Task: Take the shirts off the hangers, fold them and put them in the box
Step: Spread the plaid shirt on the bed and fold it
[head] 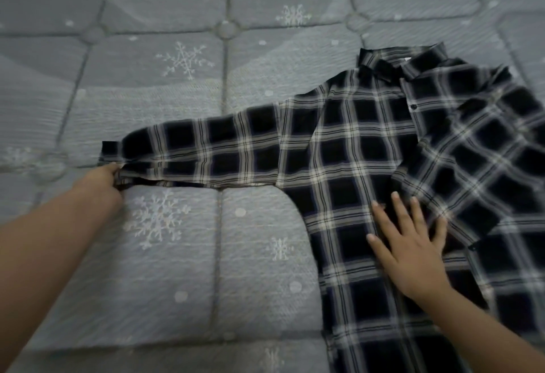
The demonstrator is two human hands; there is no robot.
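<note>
Plaid shirt flat on quilted mattress. Left hand pinches sleeve cuff; right hand presses shirt body, fingers spread.

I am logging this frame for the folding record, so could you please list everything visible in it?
plaid shirt: one, black and white, lying front up on the mattress at right, collar at the far end, one sleeve stretched out to the left.
mattress: one, grey quilted with white snowflakes, fills the view beneath the shirt.
left hand: one, pinching the cuff of the outstretched sleeve.
right hand: one, fingers spread flat, pressing on the shirt's body.
</note>
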